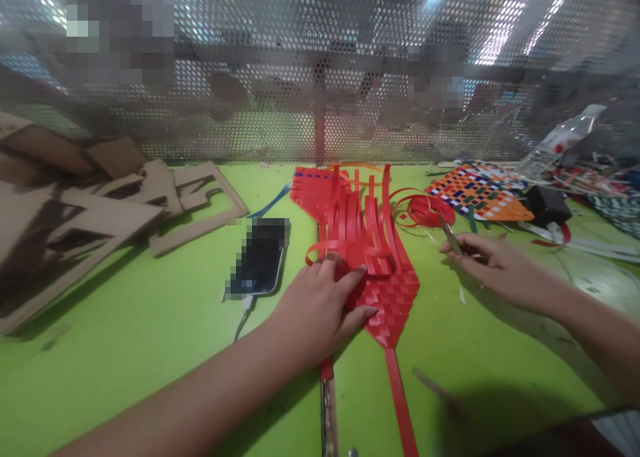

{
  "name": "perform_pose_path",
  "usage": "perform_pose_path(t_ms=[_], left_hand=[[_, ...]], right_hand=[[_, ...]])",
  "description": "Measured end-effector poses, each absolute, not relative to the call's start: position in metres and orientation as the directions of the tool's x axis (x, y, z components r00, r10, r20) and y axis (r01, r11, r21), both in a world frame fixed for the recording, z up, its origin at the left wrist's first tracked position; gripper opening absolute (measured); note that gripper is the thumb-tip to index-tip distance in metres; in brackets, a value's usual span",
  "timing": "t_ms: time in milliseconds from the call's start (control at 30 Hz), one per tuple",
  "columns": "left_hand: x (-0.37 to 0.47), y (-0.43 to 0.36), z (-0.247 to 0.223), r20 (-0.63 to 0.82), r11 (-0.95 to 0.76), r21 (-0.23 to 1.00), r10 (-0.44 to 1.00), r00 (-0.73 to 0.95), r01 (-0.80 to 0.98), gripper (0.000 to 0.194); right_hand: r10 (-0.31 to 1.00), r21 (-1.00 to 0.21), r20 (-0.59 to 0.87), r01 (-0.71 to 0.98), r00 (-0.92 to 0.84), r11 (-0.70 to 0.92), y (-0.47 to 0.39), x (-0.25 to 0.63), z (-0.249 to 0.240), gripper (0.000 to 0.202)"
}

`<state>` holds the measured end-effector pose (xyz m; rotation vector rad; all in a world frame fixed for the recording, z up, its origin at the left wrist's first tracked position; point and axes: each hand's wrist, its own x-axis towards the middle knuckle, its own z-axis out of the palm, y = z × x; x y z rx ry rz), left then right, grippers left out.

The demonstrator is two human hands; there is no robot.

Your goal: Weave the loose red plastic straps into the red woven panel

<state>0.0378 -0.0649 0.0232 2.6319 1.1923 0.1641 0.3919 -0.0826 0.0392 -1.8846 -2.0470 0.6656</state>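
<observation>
A red woven piece (393, 303) lies at the middle of the green table, with long loose strips standing up from its far side. My left hand (327, 303) rests on its left part, fingers spread over the weave and the strips. To the right, my right hand (480, 263) is closed around a small thin tool (451, 237), held above the table beside a coil of red strip (430, 210). Another red woven part (313, 190) with a blue dashed line sits behind the loose strips.
Cardboard frames (200, 223) are piled at the left. A phone (263, 257) with a cable lies near my left hand. An orange checked weave (480, 193), a black block (549, 205) and a plastic bottle (563, 140) are at the right. A perforated metal screen (280, 123) stands behind.
</observation>
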Motion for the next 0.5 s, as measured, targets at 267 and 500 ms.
perform_pose_path(t_ms=[267, 500], left_hand=[[0.037, -0.065, 0.022, -0.022, -0.633, 0.262, 0.751, 0.660, 0.729, 0.069], [0.038, -0.066, 0.024, -0.029, -0.628, 0.239, 0.758, 0.652, 0.741, 0.070]], right_hand=[[0.999, -0.999, 0.048, 0.013, -0.022, 0.049, -0.049, 0.322, 0.046, 0.022], [0.996, -0.970, 0.074, -0.233, -0.044, 0.062, -0.027, 0.313, 0.009, 0.059]])
